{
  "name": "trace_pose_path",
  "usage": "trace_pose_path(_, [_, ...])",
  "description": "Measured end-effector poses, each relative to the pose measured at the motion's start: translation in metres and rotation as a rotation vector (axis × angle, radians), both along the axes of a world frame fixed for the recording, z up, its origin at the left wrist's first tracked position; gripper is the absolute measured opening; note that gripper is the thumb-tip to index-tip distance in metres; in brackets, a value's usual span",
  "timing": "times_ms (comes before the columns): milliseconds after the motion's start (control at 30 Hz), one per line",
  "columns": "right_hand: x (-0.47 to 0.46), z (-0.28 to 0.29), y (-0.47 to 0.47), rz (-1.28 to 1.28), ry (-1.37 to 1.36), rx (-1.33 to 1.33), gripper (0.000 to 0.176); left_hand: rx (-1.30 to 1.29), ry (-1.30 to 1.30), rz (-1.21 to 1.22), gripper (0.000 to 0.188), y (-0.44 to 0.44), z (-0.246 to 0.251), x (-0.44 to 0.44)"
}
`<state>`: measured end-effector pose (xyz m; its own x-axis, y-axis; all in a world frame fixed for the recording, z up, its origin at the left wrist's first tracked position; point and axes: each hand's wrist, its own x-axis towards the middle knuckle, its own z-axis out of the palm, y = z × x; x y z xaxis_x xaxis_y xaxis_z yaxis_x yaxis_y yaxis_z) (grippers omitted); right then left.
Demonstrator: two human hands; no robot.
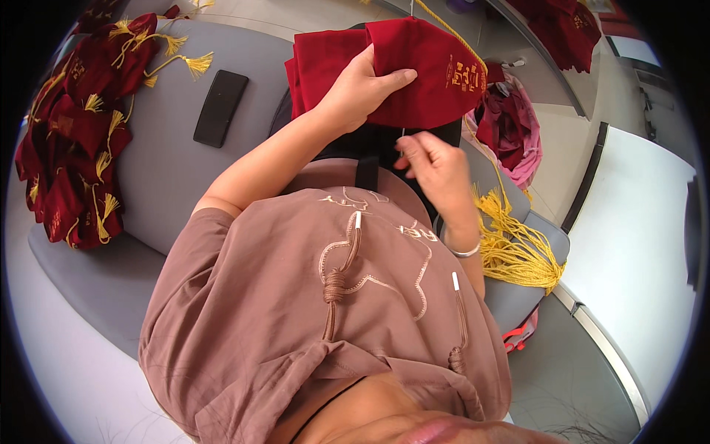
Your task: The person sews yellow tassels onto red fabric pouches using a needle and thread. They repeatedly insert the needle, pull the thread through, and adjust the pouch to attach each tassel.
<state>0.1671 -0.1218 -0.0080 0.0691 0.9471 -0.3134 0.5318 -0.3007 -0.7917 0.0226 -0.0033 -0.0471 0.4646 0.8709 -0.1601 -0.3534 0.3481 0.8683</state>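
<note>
My left hand (pixel 360 91) grips a folded dark red cloth piece (pixel 424 72), probably a drawstring pouch. Gold lettering is printed near its right end. A yellow cord (pixel 450 34) runs along the right edge of the cloth. Just below the cloth, my right hand (pixel 435 166) pinches a thin pale rod or needle (pixel 402 133). Another thin shaft (pixel 412 8) shows above the cloth's upper edge; whether it is the same piece is hidden. To the right, a bundle of yellow tasselled cords (pixel 521 255) lies on the grey seat.
Several red pouches with yellow tassels (pixel 72 133) are heaped at the left of the grey padded seat (pixel 166 111). A black phone (pixel 221 108) lies nearer. On the right, a pink bag (pixel 530 139) holds more red cloth, close to a white panel (pixel 627 183).
</note>
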Motion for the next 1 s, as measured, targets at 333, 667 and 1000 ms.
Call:
trace_pose_path(333, [-0.022, -0.031, -0.018, -0.112, -0.039, 0.228, 0.017, 0.052, -0.043, 0.045, 0.040, 0.017, 0.009, -0.002])
trace_pose_path(667, [-0.006, -0.036, -0.036, -0.008, -0.411, 0.470, 0.011, 0.024, -0.196, 0.179, 0.029, 0.036, 0.001, 0.009])
trace_pose_path(1000, [0.015, -0.035, -0.062, 0.166, -0.438, 0.322, 0.014, -0.013, -0.347, 0.366, 0.028, 0.074, 0.017, -0.011])
